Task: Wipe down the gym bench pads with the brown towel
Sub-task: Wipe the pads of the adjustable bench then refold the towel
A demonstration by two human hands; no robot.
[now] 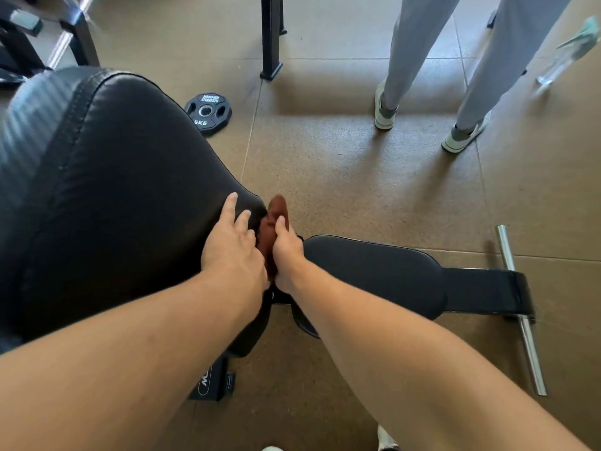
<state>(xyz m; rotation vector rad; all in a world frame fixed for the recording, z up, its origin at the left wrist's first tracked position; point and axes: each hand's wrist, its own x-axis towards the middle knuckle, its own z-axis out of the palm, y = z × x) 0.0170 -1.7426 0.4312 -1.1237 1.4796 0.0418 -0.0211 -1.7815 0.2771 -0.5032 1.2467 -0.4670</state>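
My left hand point(232, 247) lies flat, fingers spread, on the narrow lower end of the big black padded vinyl backrest point(107, 190) of the gym bench. My right hand point(287, 255) is closed in a fist around the bunched brown cloth towel point(271, 222), pressing it against that same lower edge of the backrest, in the gap between it and the smaller black padded seat point(374, 275). The two hands sit right next to each other, almost touching, with the towel squeezed between them and a rounded tuft of it sticking up past my right thumb.

The seat pad lies just to the right of the backrest's lower end, and beyond it the black steel frame point(487, 291) ends at a silver metal crossbar point(520, 310) on the brown rubber tile floor point(357, 177). Beyond the backrest, a black round weight plate point(208, 113) lies flat on the floor. Farther from the backrest, off to the right, another person stands in light grey trousers point(413, 50) and white sneakers point(383, 117).
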